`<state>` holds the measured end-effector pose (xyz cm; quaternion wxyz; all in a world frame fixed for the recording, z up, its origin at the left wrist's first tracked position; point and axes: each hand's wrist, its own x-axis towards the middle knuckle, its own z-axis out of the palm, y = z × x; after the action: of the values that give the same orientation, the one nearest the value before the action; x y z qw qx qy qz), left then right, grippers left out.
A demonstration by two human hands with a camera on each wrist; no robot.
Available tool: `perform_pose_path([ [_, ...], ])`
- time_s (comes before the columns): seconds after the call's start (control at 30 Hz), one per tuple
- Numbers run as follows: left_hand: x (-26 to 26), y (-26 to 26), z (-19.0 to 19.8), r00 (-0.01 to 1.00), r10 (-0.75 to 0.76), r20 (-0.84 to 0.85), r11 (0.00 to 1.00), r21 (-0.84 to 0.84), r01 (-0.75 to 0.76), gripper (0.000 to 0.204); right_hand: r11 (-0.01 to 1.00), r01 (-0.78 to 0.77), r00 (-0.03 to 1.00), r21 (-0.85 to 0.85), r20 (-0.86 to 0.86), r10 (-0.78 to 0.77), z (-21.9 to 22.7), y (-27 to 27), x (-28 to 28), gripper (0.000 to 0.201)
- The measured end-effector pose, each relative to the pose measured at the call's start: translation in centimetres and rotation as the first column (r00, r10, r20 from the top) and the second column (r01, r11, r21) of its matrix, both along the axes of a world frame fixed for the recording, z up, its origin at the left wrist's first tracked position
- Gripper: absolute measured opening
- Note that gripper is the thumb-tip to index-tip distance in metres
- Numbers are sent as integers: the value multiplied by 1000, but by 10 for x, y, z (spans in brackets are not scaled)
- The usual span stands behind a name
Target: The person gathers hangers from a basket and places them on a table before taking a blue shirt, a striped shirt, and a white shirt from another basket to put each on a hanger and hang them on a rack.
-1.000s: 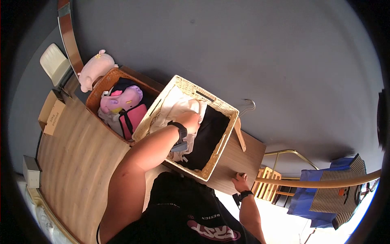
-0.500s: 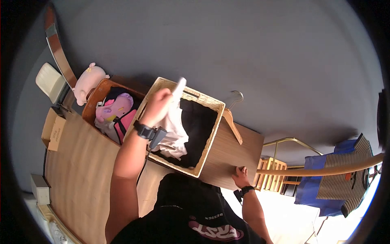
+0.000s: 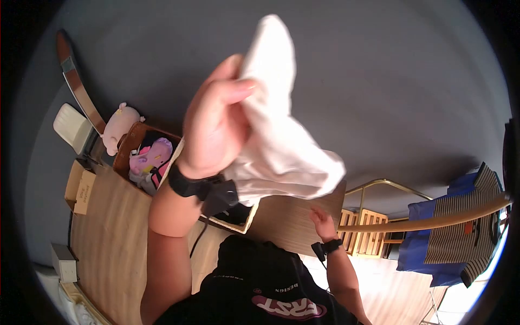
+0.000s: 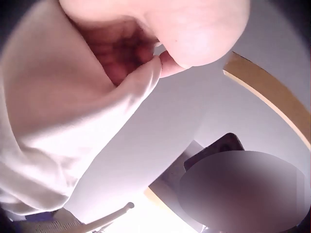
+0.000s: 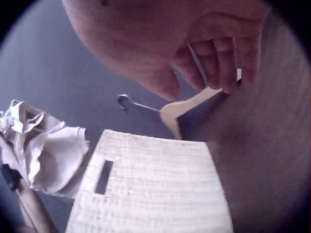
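My left hand is raised and pinches white cloth between thumb and fingers in the head view. The cloth hangs to the right, covering much of the cream woven basket, where dark cloth shows. In the left wrist view, the fingers of my left hand hold the cloth by an edge. My right hand is low over the brown tabletop, its fingers loosely extended. In the right wrist view, my right hand is near a wooden hanger, beside the basket.
On the left, a brown basket holds a purple plush and other items, with a pink plush beside it. At the right are a gold rail, a slatted wooden piece and a striped blue shirt on a hanger.
My left hand has lifted the white cloth up out of the cream basket, closer to the head camera. My right hand has stayed near the tabletop, with its fingers a little straighter.
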<state>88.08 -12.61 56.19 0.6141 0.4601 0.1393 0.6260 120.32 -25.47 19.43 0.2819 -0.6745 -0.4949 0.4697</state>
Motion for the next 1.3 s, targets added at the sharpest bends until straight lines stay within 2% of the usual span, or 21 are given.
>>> perform_pose_path([
  [0.07,30,-3,14,986,-149,73,989,7,149,12,995,31,978,97,-208,-10,-19,8,-2,45],
  [0.13,60,-12,20,954,-264,141,964,5,266,9,992,105,847,76,-529,-49,1,10,-11,47],
  [0.17,71,-18,21,944,-292,154,955,-6,297,9,992,71,854,100,-520,-8,-35,12,1,52],
  [0.23,81,-23,12,906,-417,74,909,23,417,11,989,138,694,51,-717,-60,-28,12,5,52],
  [0.33,92,-26,-13,923,-373,-95,928,-48,370,12,973,229,446,-19,-886,-122,5,4,12,52],
  [0.43,80,-17,-64,901,-336,-276,942,-110,318,11,937,344,242,-64,-958,-154,29,-10,20,52],
  [0.5,65,-13,-98,839,-265,-474,964,-98,249,9,899,429,152,-93,-973,-174,42,-20,24,52],
  [0.57,48,-1,-140,685,-151,-713,983,-33,182,12,852,508,73,-125,-980,-187,53,-28,31,52],
  [0.63,36,2,-162,362,-162,-918,984,-123,129,11,847,519,82,-120,-979,-188,58,-34,41,52],
  [0.67,34,4,-182,306,-166,-937,979,-121,161,12,908,416,175,-44,-976,-127,58,-39,51,58],
  [0.7,29,4,-197,224,-111,-968,981,-71,178,22,898,430,185,-93,-964,-188,58,-45,55,49],
  [0.77,43,-4,-188,179,-101,-979,978,-65,198,26,879,476,342,-39,-912,-226,52,-42,48,35],
  [0.8,50,-5,-185,199,-136,-971,965,-85,248,27,894,448,345,-3,-922,-176,40,-43,49,24],
  [0.83,58,-5,-182,216,-172,-961,950,-104,295,28,913,405,434,-52,-868,-242,65,-40,33,19],
  [0.97,85,-1,-203,226,-265,-937,854,-119,506,36,971,235,529,42,-843,-92,88,-33,12,19],
  [1.0,86,1,-218,181,-269,-946,827,-131,547,45,979,192,545,68,-837,-49,87,-31,8,21],
  [1.03,87,0,-230,208,-260,-943,811,-97,577,60,984,154,577,90,-817,-15,105,-31,-1,21],
  [1.1,90,-2,-244,159,-374,-914,775,-214,595,66,990,96,613,106,-789,25,109,-30,-7,22],
  [1.13,91,-2,-248,152,-368,-917,781,-217,585,68,988,115,591,106,-806,17,114,-30,-8,23],
  [1.23,89,-3,-253,82,-141,-987,811,-68,581,66,984,151,502,99,-865,10,129,-31,-2,35],
  [1.3,87,-1,-255,133,-156,-979,837,-59,545,60,962,262,447,77,-893,-51,137,-35,7,40],
])
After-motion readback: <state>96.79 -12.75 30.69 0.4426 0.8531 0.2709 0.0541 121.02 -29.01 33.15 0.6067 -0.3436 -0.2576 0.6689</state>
